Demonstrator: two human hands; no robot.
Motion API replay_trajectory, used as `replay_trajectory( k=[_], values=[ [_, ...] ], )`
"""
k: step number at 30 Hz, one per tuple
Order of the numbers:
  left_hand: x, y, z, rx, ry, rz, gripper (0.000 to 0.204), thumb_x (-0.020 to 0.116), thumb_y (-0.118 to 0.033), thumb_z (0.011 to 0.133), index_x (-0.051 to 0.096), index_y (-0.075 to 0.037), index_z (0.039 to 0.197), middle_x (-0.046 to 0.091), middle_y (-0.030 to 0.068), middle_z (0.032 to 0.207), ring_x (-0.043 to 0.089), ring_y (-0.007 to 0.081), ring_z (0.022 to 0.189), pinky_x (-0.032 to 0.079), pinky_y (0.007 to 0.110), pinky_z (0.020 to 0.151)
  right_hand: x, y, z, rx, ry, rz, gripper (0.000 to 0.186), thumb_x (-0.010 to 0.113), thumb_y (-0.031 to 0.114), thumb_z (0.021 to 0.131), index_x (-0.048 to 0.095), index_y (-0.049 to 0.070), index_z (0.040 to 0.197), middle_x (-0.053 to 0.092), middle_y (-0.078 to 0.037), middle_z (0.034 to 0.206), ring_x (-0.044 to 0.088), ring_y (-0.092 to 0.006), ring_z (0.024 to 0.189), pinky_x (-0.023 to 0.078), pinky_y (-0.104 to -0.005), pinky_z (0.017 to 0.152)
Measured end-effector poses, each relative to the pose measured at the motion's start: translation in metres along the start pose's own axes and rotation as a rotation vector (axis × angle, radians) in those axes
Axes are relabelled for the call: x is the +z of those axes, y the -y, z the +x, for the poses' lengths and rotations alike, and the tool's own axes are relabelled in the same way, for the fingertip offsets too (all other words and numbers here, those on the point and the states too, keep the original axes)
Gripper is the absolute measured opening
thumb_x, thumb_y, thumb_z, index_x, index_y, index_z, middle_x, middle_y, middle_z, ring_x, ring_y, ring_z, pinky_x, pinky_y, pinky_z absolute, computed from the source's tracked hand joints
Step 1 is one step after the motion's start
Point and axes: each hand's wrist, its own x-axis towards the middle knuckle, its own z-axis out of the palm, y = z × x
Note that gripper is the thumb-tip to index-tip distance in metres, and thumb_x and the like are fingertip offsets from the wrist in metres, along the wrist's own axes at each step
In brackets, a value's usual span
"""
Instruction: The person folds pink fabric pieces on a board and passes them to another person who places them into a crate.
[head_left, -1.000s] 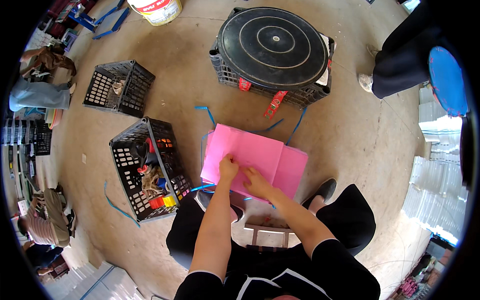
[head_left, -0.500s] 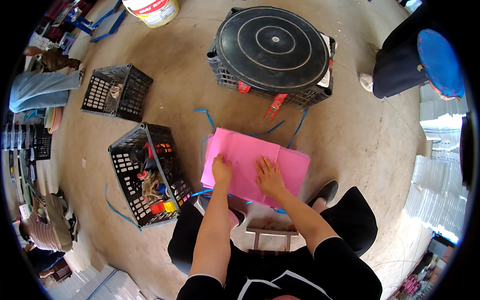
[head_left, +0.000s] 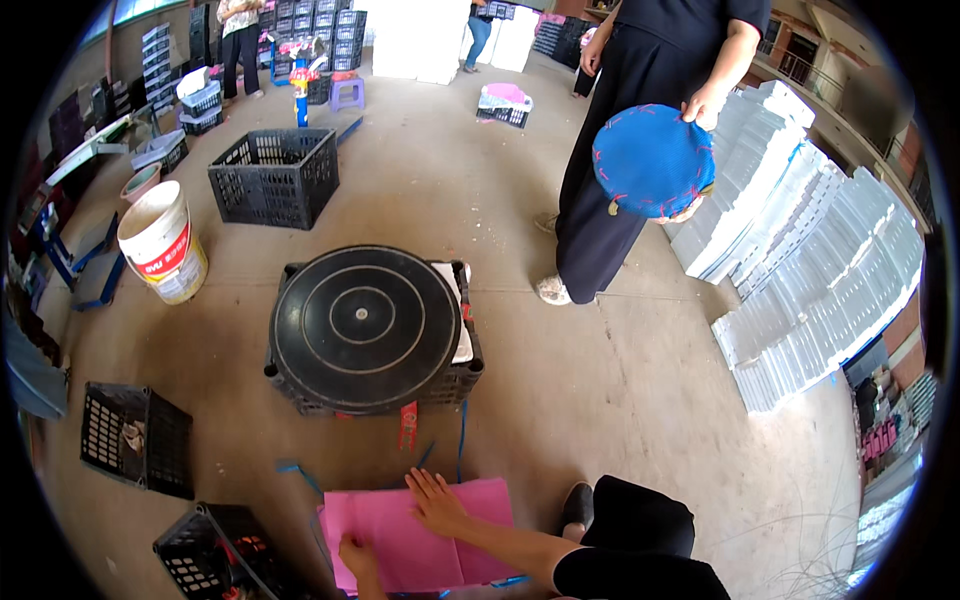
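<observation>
A stack of pink sheets [head_left: 415,555] lies low in the view, close to me, with a crease or overlapping edge running down its middle. My right hand [head_left: 436,502] rests flat on its upper part, fingers spread, holding nothing. On the left portion of the stack, my left hand [head_left: 358,560] has its fingers curled and pressed together at the pink surface, seemingly pinching the top sheet. Blue strapping [head_left: 300,472] sticks out past the far left corner of the stack. Just beyond stands a black crate [head_left: 440,392] topped by a round black lid with pale rings [head_left: 362,345].
Black crates stand to the left [head_left: 140,440] and lower left [head_left: 215,550], another [head_left: 275,180] farther off. A white bucket [head_left: 160,245] is at the left. At the right, a person [head_left: 610,210] holds a round blue cushion [head_left: 655,160] beside stacked white panels [head_left: 820,270].
The view has tilted up, so the pink stack and my hands sit lower in it. My right hand now lies nearer the stack's far edge. The person with the blue cushion shows more fully.
</observation>
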Motion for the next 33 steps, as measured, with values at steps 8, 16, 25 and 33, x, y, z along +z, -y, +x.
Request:
replay_trajectory(
  k=[8, 16, 25, 33],
  values=[
    [-0.010, 0.007, 0.003, -0.017, 0.037, 0.048, 0.010, 0.059, -0.006, 0.063, 0.054, 0.000, 0.069, 0.057, 0.0149, 0.063, 0.055, 0.0308, 0.058, 0.044, 0.038, 0.055, 0.005, 0.005, 0.013, 0.034, 0.052, 0.106, 0.062, 0.046, 0.037, 0.087, 0.031, 0.002, 0.136, 0.031, -0.016, 0.140, 0.027, -0.0309, 0.131, 0.018, -0.0455, 0.108],
    [-0.004, -0.010, 0.003, -0.015, 0.030, -0.008, 0.012, 0.061, -0.005, 0.062, 0.053, -0.001, 0.069, 0.057, 0.0157, 0.063, 0.055, 0.0321, 0.059, 0.045, 0.038, 0.056, 0.010, 0.022, -0.042, -0.213, 0.134, 0.042, 0.058, 0.044, 0.039, 0.087, 0.034, 0.009, 0.136, 0.032, -0.012, 0.141, 0.026, -0.0282, 0.132, 0.016, -0.0506, 0.107],
    [-0.002, -0.006, 0.004, -0.107, 0.153, 0.086, 0.020, 0.067, -0.009, 0.063, 0.053, 0.000, 0.074, 0.057, 0.0174, 0.067, 0.057, 0.0343, 0.065, 0.045, 0.040, 0.061, 0.010, 0.030, -0.048, -0.144, 0.210, 0.047, 0.056, 0.049, 0.036, 0.084, 0.039, 0.011, 0.133, 0.036, -0.010, 0.138, 0.027, -0.0273, 0.131, 0.018, -0.0507, 0.106],
    [-0.016, -0.015, 0.008, -0.198, 0.162, 0.040, 0.022, 0.068, -0.008, 0.064, 0.055, 0.001, 0.080, 0.059, 0.0137, 0.070, 0.058, 0.0271, 0.065, 0.046, 0.037, 0.061, 0.007, 0.045, -0.064, -0.277, 0.263, 0.094, 0.052, 0.049, 0.034, 0.085, 0.040, 0.016, 0.133, 0.035, -0.007, 0.140, 0.029, -0.0243, 0.130, 0.018, -0.0495, 0.106]
  ],
)
